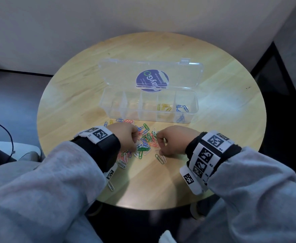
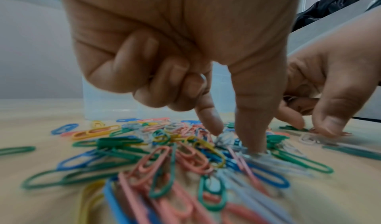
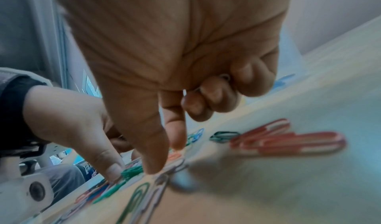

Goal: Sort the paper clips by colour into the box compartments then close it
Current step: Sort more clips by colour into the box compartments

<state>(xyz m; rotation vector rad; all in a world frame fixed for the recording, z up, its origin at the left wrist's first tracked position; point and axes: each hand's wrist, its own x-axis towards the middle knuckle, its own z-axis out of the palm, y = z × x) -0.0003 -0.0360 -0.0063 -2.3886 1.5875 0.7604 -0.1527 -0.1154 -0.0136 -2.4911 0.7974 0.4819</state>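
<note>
A clear compartment box stands on the round table with its lid raised. One compartment holds yellow clips and the rightmost holds blue clips. A mixed pile of paper clips lies in front of the box. My left hand reaches into the pile, thumb and index pinching white clips, the other fingers curled. My right hand brings thumb and index down on a white clip, and its curled fingers hold white clips.
A stray white clip lies near the table's front edge, under my left sleeve. A green and a white clip lie apart below my right hand. A dark cable hangs off to the left. Dark furniture borders the table's right side.
</note>
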